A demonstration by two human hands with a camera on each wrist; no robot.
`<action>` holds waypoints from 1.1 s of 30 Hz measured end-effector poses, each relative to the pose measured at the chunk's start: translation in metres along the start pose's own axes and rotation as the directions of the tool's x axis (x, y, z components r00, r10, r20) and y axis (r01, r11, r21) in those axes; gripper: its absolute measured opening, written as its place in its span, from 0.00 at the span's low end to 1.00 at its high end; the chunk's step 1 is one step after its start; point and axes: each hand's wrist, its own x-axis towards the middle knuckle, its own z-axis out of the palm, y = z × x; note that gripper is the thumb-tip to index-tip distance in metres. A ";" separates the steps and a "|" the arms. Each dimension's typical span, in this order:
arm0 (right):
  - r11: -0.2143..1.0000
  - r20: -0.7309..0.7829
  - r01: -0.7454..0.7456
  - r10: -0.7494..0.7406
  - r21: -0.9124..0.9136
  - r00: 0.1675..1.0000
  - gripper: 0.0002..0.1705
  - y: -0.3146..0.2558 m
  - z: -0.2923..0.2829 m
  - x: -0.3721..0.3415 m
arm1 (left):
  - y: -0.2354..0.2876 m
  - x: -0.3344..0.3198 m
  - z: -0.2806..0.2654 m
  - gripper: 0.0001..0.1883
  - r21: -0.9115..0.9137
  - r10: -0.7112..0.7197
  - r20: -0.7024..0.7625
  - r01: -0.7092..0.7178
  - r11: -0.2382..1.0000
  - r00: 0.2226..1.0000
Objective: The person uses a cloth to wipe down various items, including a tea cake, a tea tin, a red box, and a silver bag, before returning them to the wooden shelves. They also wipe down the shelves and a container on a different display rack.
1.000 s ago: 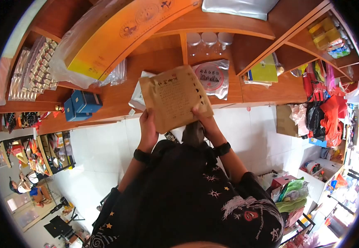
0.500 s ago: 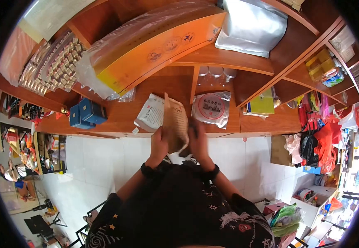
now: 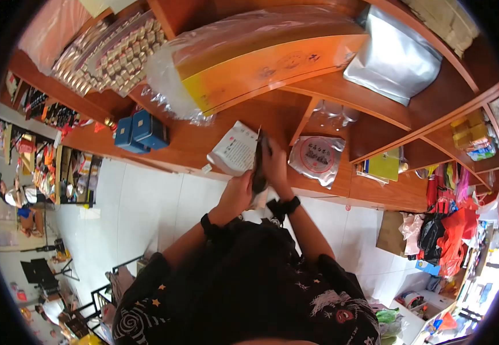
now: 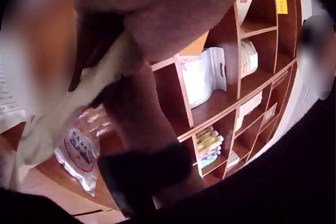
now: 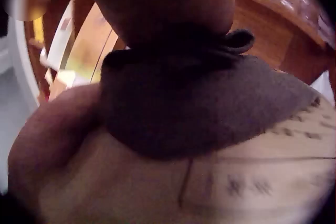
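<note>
In the head view the brown paper packet (image 3: 257,185) is seen nearly edge-on between the two hands. The left hand (image 3: 237,195) grips its near left edge. On its other side the right hand (image 3: 274,164) holds a dark grey cloth (image 3: 264,144) against it. The right wrist view shows this cloth (image 5: 210,103) lying over the printed paper (image 5: 252,182). A white printed pouch (image 3: 235,148) lies on the wooden counter just left of the hands, and a silver packet with a round red label (image 3: 316,158) lies to their right.
Blue boxes (image 3: 141,132) stand at the counter's left. Above are a long orange box (image 3: 272,72) in clear plastic and a silver bag (image 3: 396,57) on the shelf. Glass jars (image 3: 332,112) sit in a compartment; yellow-green booklets (image 3: 382,165) are further right. Red bags (image 3: 453,230) hang at the right.
The packet has turned from face-up to nearly edge-on, and the right hand has moved onto its far part with the cloth. The head view has shifted and tilted.
</note>
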 end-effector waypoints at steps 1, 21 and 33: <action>0.994 0.076 -0.103 0.105 -0.036 0.991 0.15 0.010 0.003 0.017 | 0.005 -0.002 -0.006 0.09 0.007 -0.014 -0.011 0.014 1.000 1.000; 0.522 0.791 -0.760 0.236 0.387 0.565 0.38 0.160 0.071 -0.106 | 0.002 -0.032 -0.060 0.10 -0.137 -0.191 -0.054 0.182 0.974 0.980; 0.235 0.605 -0.882 0.654 0.408 0.454 0.35 0.147 0.054 -0.044 | 0.022 -0.023 -0.077 0.13 -0.347 -0.208 -0.200 0.130 0.929 0.957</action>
